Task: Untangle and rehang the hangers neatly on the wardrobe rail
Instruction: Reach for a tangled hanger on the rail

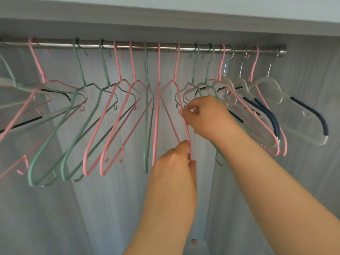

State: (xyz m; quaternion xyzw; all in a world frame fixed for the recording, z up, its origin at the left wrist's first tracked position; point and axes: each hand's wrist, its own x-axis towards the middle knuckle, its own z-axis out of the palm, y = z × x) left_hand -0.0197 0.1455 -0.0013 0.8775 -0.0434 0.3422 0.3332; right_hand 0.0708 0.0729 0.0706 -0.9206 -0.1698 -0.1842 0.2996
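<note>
A steel wardrobe rail [128,46] runs across the top with several pink, green and white hangers hooked on it. One pink hanger [175,70] hangs near the middle. My left hand [174,161] pinches its lower curved end. Higher up, my right hand [204,115] grips the same hanger's arm, just beside a bunch of green and pink hangers [200,85]. To the right of my right hand, white plastic hangers [276,92] with dark blue grips crowd together with pink ones.
The hangers on the left [88,111] hang spread out and slanted, some overlapping. The wardrobe's grey back panel [119,208] is behind everything. A shelf [165,21] sits right above the rail. The right side wall [312,181] stands close to the white hangers.
</note>
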